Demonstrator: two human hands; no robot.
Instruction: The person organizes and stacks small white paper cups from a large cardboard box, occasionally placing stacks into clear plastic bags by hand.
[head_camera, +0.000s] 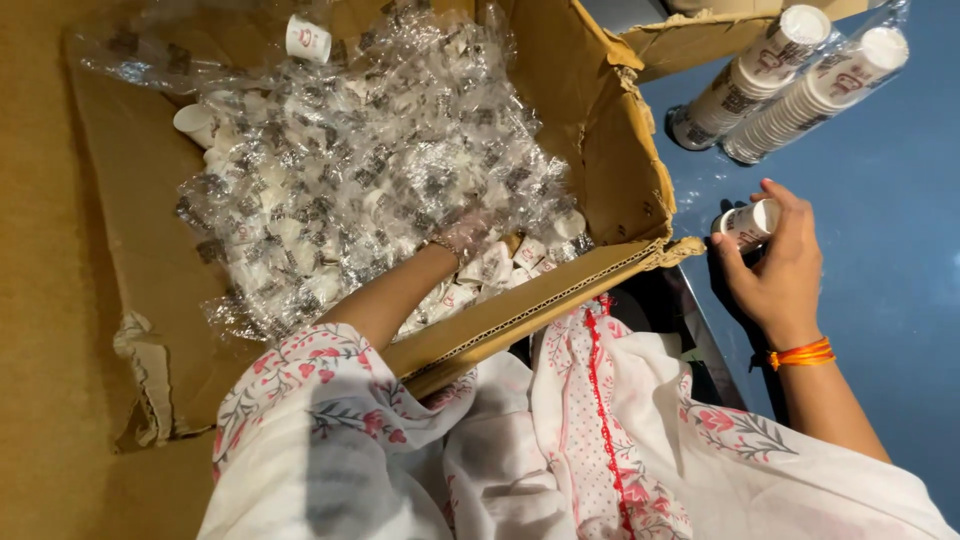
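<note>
The right hand (775, 265) is closed around a small white paper cup (748, 222) with printed markings, fingers curled over its side and thumb underneath, the cup lying on its side with its rim toward three o'clock. The hand hovers over or rests on a blue surface (880, 300); which of the two cannot be told. An orange thread band (800, 354) circles that wrist.

At about one o'clock from the held cup, two long nested stacks of cups (795, 80) lie tilted on the blue surface, side by side and touching, wrapped in clear film.

The left hand (468, 235) reaches into a large cardboard box (620, 160), at about nine o'clock from the right hand. It is pushed under a crinkled clear plastic bag (370, 170), so whether its fingers are spread or closed on anything cannot be told. A thin bracelet (443, 246) shows at the wrist. Loose cups (500, 268) lie in a heap just beside this hand, under and around the plastic, filling the box's middle. One single cup (307, 38) lies apart at about eleven o'clock, near the box's far edge.

The near flap of the box (520, 310) presses against the person's white floral clothing (400, 450) at six o'clock.
</note>
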